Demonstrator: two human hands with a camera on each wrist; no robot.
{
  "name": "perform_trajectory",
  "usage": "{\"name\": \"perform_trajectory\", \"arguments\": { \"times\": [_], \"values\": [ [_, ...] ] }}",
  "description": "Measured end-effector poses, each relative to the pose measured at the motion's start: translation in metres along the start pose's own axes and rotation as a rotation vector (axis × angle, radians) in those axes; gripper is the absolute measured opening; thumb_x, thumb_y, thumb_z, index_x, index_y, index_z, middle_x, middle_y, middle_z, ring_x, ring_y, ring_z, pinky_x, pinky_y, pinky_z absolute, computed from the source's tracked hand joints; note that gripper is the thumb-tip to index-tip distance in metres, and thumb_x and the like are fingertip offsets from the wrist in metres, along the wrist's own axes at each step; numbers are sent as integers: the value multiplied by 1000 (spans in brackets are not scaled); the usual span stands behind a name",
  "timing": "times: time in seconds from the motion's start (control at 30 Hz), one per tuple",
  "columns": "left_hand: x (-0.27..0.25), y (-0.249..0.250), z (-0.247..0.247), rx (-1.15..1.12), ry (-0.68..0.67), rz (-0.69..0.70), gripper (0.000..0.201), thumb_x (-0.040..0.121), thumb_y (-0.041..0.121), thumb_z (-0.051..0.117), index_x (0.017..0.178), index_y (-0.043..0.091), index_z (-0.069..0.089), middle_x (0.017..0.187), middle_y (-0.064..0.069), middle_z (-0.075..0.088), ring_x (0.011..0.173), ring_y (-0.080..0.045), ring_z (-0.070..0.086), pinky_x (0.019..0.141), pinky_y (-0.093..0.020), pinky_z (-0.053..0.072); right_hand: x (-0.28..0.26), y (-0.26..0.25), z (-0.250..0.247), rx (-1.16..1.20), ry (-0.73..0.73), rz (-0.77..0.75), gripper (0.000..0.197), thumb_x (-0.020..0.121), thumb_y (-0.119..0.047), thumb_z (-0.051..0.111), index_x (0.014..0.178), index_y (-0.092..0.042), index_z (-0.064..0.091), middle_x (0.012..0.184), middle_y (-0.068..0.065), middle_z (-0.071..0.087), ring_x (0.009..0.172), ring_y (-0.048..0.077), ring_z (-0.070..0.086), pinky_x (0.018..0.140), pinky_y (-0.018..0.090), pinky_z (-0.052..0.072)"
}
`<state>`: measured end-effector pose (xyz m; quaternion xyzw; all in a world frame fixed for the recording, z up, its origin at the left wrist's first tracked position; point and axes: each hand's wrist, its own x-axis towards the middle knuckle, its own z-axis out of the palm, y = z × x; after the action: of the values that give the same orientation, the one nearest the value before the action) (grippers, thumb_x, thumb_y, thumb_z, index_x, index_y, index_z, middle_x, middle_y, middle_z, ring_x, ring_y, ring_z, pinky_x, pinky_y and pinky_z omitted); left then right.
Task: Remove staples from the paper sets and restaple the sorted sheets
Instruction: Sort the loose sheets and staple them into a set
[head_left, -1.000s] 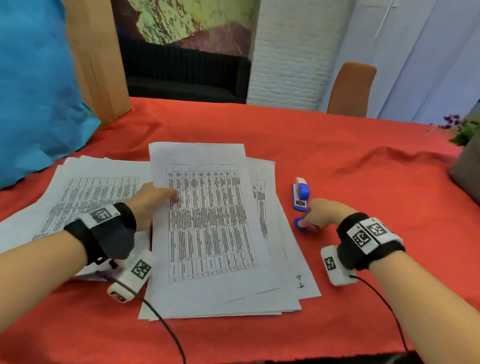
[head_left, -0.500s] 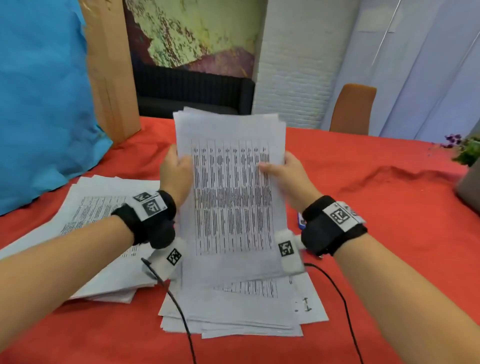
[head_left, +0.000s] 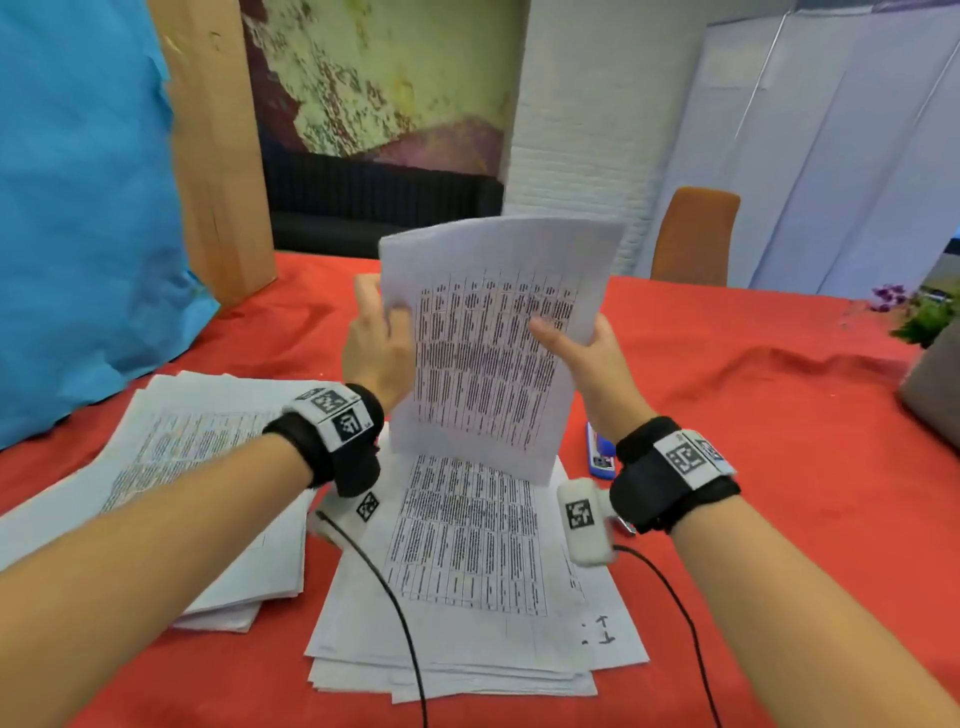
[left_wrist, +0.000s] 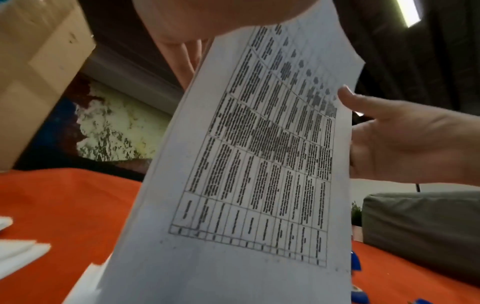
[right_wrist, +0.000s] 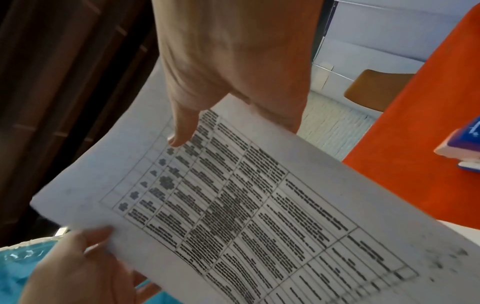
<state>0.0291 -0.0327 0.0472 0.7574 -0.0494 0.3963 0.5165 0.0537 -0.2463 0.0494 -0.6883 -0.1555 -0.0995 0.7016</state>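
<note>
A printed paper set, held upright above the red tablecloth, is gripped at both side edges: the left hand pinches the left margin, thumb in front and fingers behind, and the right hand clamps the right margin, thumb on the printed face. The page bears a ruled table of dense text, too blurred to read; the only other writing is a small handwritten mark at the lower corner of the paper stack lying flat beneath, also illegible. Compared with half a second earlier, the set has been raised higher and tilted, exposing more of that stack. A second paper pile lies to the left. The blue stapler rests on the cloth just beside the stack, partly hidden by the right wrist. The left wrist view alone shows the table's bottom row; the right wrist view alone shows the stapler's white underside.
</note>
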Motion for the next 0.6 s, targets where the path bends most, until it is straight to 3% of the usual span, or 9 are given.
{"name": "perform_trajectory", "arguments": {
  "times": [0.1, 0.17, 0.23, 0.37, 0.4, 0.5, 0.6],
  "values": [
    [15, 19, 10, -45, 5, 191, 22, 89, 19, 32, 105, 9, 44, 60, -11, 50, 49, -27, 46, 47, -43, 40, 8, -23, 13, 18, 76, -114, 43, 81, -19, 75, 119, -4, 60, 108, 6, 71, 99, 17, 68, 88, 34, 53],
    [24, 33, 14, -90, 48, 259, 16, 94, 16, 33, 103, 9, 45, 54, -1, 42, 43, -14, 39, 43, -32, 33, 12, -41, 18, 63, 103, -189, 26, 86, -9, 69, 111, -7, 62, 102, 2, 71, 93, 13, 69, 82, 27, 54],
    [26, 33, 14, -161, 124, 227, 10, 95, 16, 35, 100, 11, 42, 56, 7, 39, 44, -6, 34, 45, -28, 29, 10, -47, 16, 116, 67, -207, 24, 87, -7, 67, 109, -12, 60, 105, 2, 71, 96, 12, 68, 82, 23, 53],
    [11, 2, 11, -144, 51, 117, 20, 91, 25, 34, 98, 13, 49, 69, -14, 54, 56, -23, 45, 53, -47, 44, -3, -18, 2, 64, 1, -99, 42, 84, -11, 70, 124, -4, 59, 118, 8, 68, 109, 17, 65, 92, 28, 50],
    [9, -1, 11, -134, 42, 124, 19, 91, 26, 34, 95, 16, 50, 71, -14, 56, 59, -22, 47, 56, -46, 46, -6, -14, 2, 81, 14, -68, 41, 84, -11, 71, 123, -4, 61, 117, 8, 69, 109, 17, 65, 93, 30, 49],
    [12, 21, 13, -195, 106, 208, 11, 93, 24, 35, 87, 20, 44, 64, 10, 43, 53, 1, 40, 54, -23, 37, -5, -23, 9, 161, 74, -93, 29, 85, -9, 69, 114, -6, 66, 113, 9, 70, 106, 20, 67, 94, 35, 52],
    [27, 42, 14, -240, 230, 261, 13, 99, 13, 35, 90, 22, 36, 64, 13, 38, 51, 2, 39, 52, -18, 30, 3, -42, 12, 215, 65, -188, 21, 85, -8, 70, 105, -12, 68, 111, 10, 71, 107, 24, 66, 95, 38, 52]
  ]
}}
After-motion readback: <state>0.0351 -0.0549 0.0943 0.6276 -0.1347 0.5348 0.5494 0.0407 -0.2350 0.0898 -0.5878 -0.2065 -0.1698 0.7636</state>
